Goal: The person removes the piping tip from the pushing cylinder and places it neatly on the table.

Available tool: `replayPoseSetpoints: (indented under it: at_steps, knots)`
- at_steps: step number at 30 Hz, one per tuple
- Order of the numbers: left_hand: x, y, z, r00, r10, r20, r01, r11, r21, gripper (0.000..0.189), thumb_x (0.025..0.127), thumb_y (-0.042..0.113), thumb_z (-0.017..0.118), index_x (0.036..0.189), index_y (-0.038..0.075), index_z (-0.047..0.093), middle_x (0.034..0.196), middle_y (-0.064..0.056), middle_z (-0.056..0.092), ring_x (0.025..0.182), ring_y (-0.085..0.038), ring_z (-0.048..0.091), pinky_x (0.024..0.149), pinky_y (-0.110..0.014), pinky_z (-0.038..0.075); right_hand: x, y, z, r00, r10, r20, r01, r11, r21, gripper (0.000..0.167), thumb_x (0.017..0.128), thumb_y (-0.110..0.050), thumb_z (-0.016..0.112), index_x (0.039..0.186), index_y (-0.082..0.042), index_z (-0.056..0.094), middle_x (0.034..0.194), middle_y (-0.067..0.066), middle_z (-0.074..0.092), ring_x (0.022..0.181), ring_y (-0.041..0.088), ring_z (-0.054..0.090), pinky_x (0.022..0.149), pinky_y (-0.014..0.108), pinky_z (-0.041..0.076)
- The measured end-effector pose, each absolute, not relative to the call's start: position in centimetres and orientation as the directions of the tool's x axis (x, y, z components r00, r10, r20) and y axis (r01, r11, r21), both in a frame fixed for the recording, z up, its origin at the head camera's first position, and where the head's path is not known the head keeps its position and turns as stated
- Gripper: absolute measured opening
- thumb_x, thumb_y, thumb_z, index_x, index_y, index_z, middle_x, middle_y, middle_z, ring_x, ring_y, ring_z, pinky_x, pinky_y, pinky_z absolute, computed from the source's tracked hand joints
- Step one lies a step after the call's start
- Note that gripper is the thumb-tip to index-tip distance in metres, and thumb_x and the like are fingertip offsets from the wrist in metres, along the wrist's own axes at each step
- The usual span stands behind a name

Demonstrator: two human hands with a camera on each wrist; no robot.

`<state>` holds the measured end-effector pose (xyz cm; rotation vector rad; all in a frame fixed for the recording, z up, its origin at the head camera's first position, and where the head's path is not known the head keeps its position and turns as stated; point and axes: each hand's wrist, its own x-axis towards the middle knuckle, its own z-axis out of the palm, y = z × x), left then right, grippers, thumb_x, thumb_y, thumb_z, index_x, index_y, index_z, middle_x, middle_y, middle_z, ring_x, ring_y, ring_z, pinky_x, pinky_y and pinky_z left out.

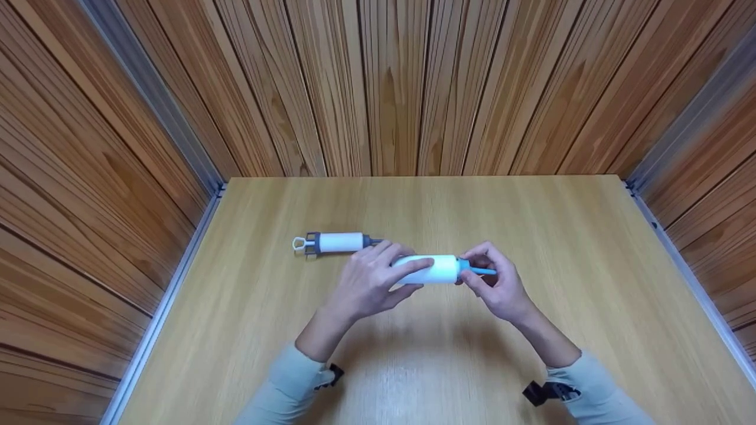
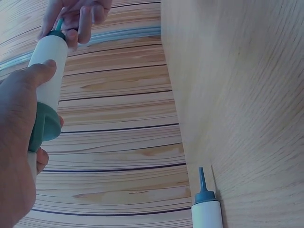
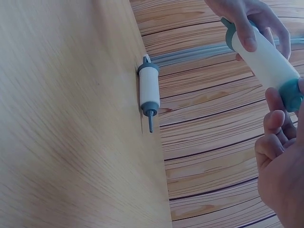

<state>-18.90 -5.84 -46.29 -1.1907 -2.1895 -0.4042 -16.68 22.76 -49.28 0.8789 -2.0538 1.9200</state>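
Note:
Above the table, both hands hold one icing syringe [image 1: 443,269] with a white barrel and a blue-green nozzle cap [image 1: 463,267]. My left hand [image 1: 369,280] grips the barrel, its thumb lying along the white side in the left wrist view. At the other end, my right hand [image 1: 501,289] pinches the nozzle cap between thumb and fingers, and the thin nozzle [image 1: 484,271] points right. A green winged collar [image 2: 45,124] shows at the barrel's rear, by the left hand. Behind the left hand lies a second icing syringe [image 1: 341,242], its ring-handled plunger [image 1: 300,243] toward the left.
The wooden table [image 1: 266,330] is bordered by plank-patterned walls [image 1: 390,88] at the back and sides. Metal rails [image 1: 171,295] run along the side edges. A small black camera mount [image 1: 549,392] is on the right wrist, and another [image 1: 331,376] on the left.

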Motion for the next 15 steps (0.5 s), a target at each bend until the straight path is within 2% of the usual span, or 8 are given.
replayPoseSetpoints:
  at_steps: [5,11,15]
  knots:
    - [-18.83,-5.90,-46.22,-0.422,0.652,0.630,0.836,0.548,-0.008,0.048,0.096,0.040,0.092,0.141,0.031,0.076,0.123,-0.001,0.081,0.105,-0.020,0.078,0.084,-0.031,0.067,-16.67,22.79,-49.29,-0.793,-0.289,0.537,-0.555,-0.022,-0.831,0.028,0.095,0.027,0.061,0.120,0.019,0.053,0.112,-0.011,0.078,0.091,0.004,0.076,0.079,0.020,0.065]
    - [-18.71,-5.99,-46.08,-0.437,0.661,0.610,0.839,0.543,0.013,0.050,0.097,0.041,0.091,0.143,0.031,0.075,0.126,-0.001,0.081,0.108,-0.020,0.078,0.088,-0.033,0.068,-16.66,22.85,-49.26,-0.776,-0.285,0.563,-0.589,0.008,-0.808,0.030,0.092,0.028,0.063,0.119,0.016,0.055,0.111,-0.012,0.076,0.086,0.001,0.070,0.068,0.016,0.058]
    - [-18.67,-5.93,-46.08,-0.443,0.658,0.609,0.841,0.541,0.027,0.053,0.094,0.039,0.094,0.143,0.030,0.075,0.126,-0.001,0.081,0.107,-0.021,0.078,0.088,-0.033,0.068,-16.66,22.91,-49.35,-0.764,-0.286,0.579,-0.607,0.012,-0.795,0.031,0.091,0.028,0.064,0.119,0.015,0.056,0.110,-0.011,0.073,0.083,-0.001,0.065,0.064,0.015,0.054]
